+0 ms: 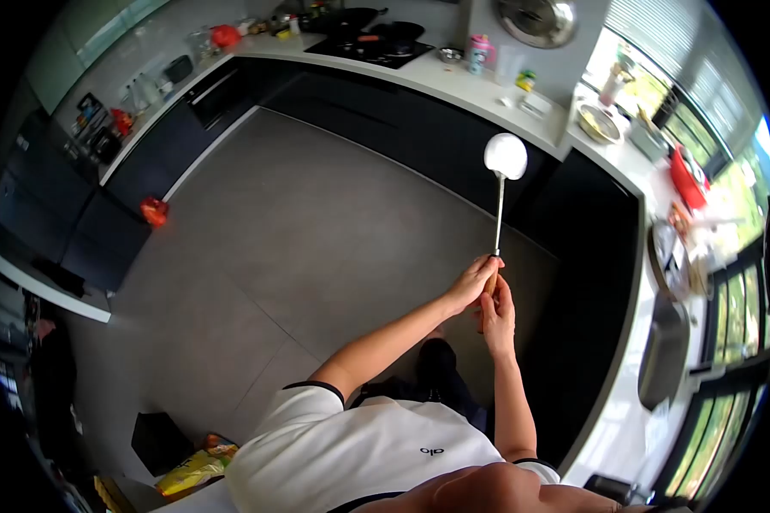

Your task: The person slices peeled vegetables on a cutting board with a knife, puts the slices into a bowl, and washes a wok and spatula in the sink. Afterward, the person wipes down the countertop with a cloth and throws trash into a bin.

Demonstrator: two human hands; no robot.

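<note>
A long metal spatula [506, 157] with a broad pale head and a wooden handle points up and away from my body, over the floor beside the dark cabinets. My left hand [471, 285] is closed round the upper part of the handle, near the metal shaft. Just below it and to the right, my right hand [498, 316] has its fingers bent round the lower handle. The two hands are close together, and they cover much of the handle.
A white counter [522, 115] curves along the back and right, bearing a black hob [372, 53], a colander [599, 124], a red container [689, 177] and a sink [663, 350]. A red bag [154, 211] hangs near the left cabinets. A yellow packet [190, 473] lies lower left.
</note>
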